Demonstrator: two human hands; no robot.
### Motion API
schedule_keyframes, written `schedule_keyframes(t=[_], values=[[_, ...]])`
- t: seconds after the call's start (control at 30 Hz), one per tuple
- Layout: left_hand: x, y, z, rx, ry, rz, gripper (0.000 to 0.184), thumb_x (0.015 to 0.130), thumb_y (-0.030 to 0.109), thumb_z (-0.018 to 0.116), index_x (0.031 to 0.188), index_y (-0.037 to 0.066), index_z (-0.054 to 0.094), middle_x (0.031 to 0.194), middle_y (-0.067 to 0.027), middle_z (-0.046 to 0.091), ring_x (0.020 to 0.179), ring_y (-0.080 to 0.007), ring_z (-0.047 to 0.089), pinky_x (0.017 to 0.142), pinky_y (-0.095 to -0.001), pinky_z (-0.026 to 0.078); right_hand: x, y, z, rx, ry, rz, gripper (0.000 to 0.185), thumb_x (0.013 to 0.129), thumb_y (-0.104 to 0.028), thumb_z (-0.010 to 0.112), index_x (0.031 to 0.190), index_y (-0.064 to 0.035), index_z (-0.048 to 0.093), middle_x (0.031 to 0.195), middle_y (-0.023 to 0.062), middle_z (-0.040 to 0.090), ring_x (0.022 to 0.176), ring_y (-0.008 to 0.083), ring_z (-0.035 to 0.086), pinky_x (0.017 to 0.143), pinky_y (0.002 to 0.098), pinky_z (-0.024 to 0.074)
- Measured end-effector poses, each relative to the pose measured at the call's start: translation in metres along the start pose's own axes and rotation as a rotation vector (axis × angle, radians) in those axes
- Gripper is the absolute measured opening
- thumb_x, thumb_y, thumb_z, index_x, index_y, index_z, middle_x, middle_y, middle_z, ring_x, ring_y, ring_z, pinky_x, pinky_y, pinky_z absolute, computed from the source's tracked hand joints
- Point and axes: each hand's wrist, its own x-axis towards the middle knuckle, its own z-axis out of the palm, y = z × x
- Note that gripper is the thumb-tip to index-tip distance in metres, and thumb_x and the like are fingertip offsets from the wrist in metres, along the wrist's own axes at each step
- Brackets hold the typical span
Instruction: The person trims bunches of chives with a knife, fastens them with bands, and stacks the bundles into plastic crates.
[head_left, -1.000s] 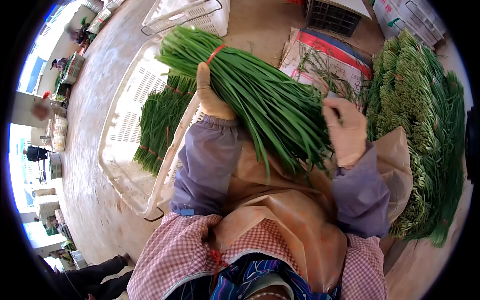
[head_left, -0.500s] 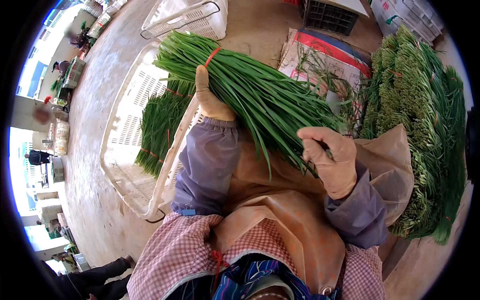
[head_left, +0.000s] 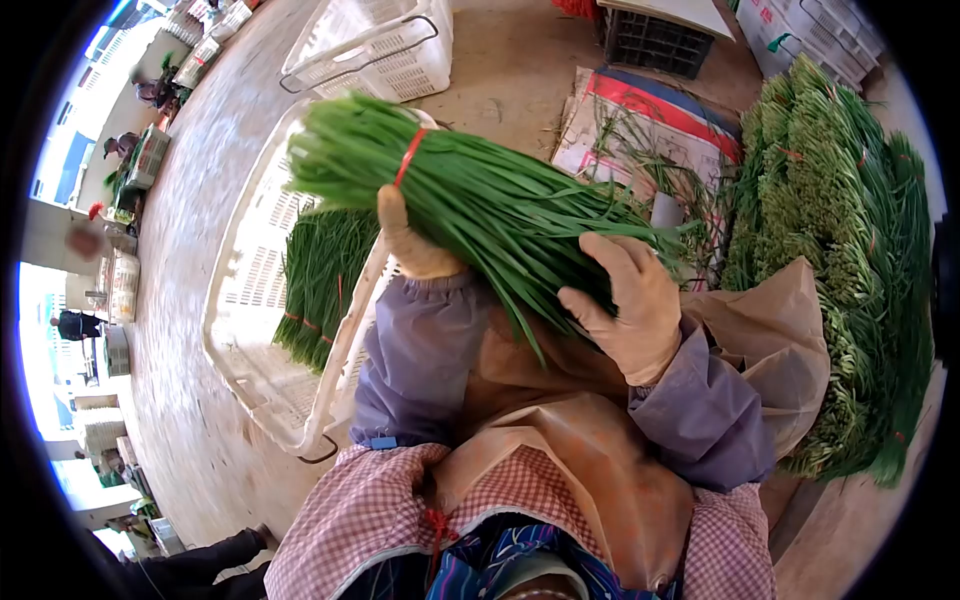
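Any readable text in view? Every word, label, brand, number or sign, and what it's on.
None legible.
White crate, top right: red marks, too small and blurred to read.
Printed sheet on the floor: red and pink print, unreadable.
Background crates, left: too small to tell.
Held green bundle: no text visible, just a red band.

Most fingers of the left hand are hidden from me under the garlic chives, whose pale end blurs. Chives and left sleeve cover part of the white basket. Dark trousers are cut off; the distant worker is too small to read.
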Motion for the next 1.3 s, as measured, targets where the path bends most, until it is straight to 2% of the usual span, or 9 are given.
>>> schedule_keyframes(t=[0.13, 0.37, 0.5, 0.57, 0.73, 0.9, 0.93, 1.17, 1.3], values=[[-0.038, 0.030, -0.023, 0.239, -0.078, 0.009, 0.073, 0.091, 0.051, 0.061, 0.138, -0.002, 0.047, 0.130, -0.0186, 0.058, 0.113, -0.0317, 0.060, 0.096, -0.0458, 0.050, -0.030, 0.021, 0.037, -0.117, -0.399, 0.274, 0.092, 0.074, -0.020, 0.075, 0.153, -0.0134, 0.028, 0.109, 0.0093, 0.062, 0.102, 0.0312, 0.060, 0.085, 0.0445, 0.0507], [-0.093, 0.191, -0.121, 1.141, -0.188, -0.548, 0.039, 0.098, 0.022, 0.056, 0.126, -0.005, 0.057, 0.118, -0.0154, 0.066, 0.107, -0.0233, 0.064, 0.093, -0.0359, 0.053, -0.031, 0.056, 0.071, -0.248, -0.137, -0.093, 0.071, 0.078, -0.014, 0.060, 0.147, -0.0194, 0.040, 0.091, 0.0061, 0.060, 0.088, 0.0283, 0.061, 0.077, 0.0433, 0.0508], [-0.043, 0.268, -0.036, 1.901, -0.204, -0.567, 0.028, 0.092, 0.008, 0.063, 0.118, -0.003, 0.065, 0.106, -0.0117, 0.071, 0.101, -0.0187, 0.067, 0.092, -0.0329, 0.053, -0.027, 0.054, 0.061, -0.291, -0.313, -0.176, 0.066, 0.077, -0.023, 0.068, 0.138, -0.0124, 0.046, 0.104, 0.0116, 0.060, 0.097, 0.0359, 0.059, 0.083, 0.0476, 0.0477], [-0.016, 0.251, 0.031, 1.869, -0.151, -0.732, 0.037, 0.086, 0.005, 0.068, 0.122, -0.001, 0.062, 0.110, -0.0103, 0.071, 0.107, -0.0182, 0.066, 0.098, -0.0341, 0.048, -0.036, 0.054, 0.084, -0.272, -0.126, -0.181, 0.052, 0.081, -0.021, 0.064, 0.132, -0.0165, 0.053, 0.110, 0.0091, 0.063, 0.099, 0.0312, 0.061, 0.083, 0.0455, 0.0515], [-0.011, 0.136, 0.096, 1.874, -1.016, -0.460, 0.106, 0.066, 0.043, 0.088, 0.142, -0.010, 0.038, 0.139, -0.0316, 0.049, 0.128, -0.0405, 0.051, 0.109, -0.0425, 0.039, -0.041, 0.055, 0.103, -0.240, 0.031, -0.193, 0.033, 0.087, -0.018, 0.060, 0.120, -0.0210, 0.065, 0.115, 0.0087, 0.066, 0.095, 0.0262, 0.065, 0.076, 0.0421, 0.0555], [-0.009, 0.067, 0.068, 1.728, -0.536, -0.446, 0.084, 0.079, 0.014, 0.078, 0.145, -0.008, 0.033, 0.123, -0.0245, 0.062, 0.110, -0.0275, 0.062, 0.095, -0.0366, 0.049, -0.029, 0.057, 0.078, -0.354, 0.151, -0.125, 0.037, 0.088, -0.013, 0.056, 0.124, -0.0190, 0.062, 0.093, 0.0058, 0.068, 0.080, 0.0294, 0.066, 0.071, 0.0429, 0.0541], [-0.006, 0.060, 0.055, 1.593, -0.423, -0.453, 0.074, 0.082, 0.010, 0.074, 0.143, -0.009, 0.036, 0.116, -0.0216, 0.066, 0.101, -0.0240, 0.065, 0.090, -0.0338, 0.052, -0.029, 0.050, 0.057, -0.512, -0.243, 0.004, 0.037, 0.088, -0.011, 0.055, 0.124, -0.0166, 0.061, 0.092, 0.0063, 0.068, 0.079, 0.0301, 0.067, 0.070, 0.0434, 0.0533], [-0.013, 0.067, 0.052, 0.977, 0.207, -0.671, 0.043, 0.085, -0.001, 0.066, 0.125, -0.012, 0.053, 0.108, -0.0156, 0.068, 0.090, -0.0200, 0.067, 0.080, -0.0302, 0.054, -0.018, 0.112, 0.000, -0.270, -0.457, 0.573, 0.037, 0.084, 0.003, 0.060, 0.118, -0.0097, 0.064, 0.098, 0.0125, 0.069, 0.091, 0.0277, 0.069, 0.076, 0.0394, 0.0536], [-0.020, 0.067, 0.043, 0.941, 0.212, -0.643, 0.039, 0.084, 0.001, 0.064, 0.122, -0.007, 0.056, 0.107, -0.0138, 0.068, 0.089, -0.0203, 0.068, 0.080, -0.0312, 0.056, -0.005, 0.119, -0.035, 0.151, 0.546, 0.462, 0.027, 0.086, 0.002, 0.065, 0.113, -0.0032, 0.064, 0.104, 0.0171, 0.069, 0.093, 0.0290, 0.067, 0.086, 0.0345, 0.0522]])
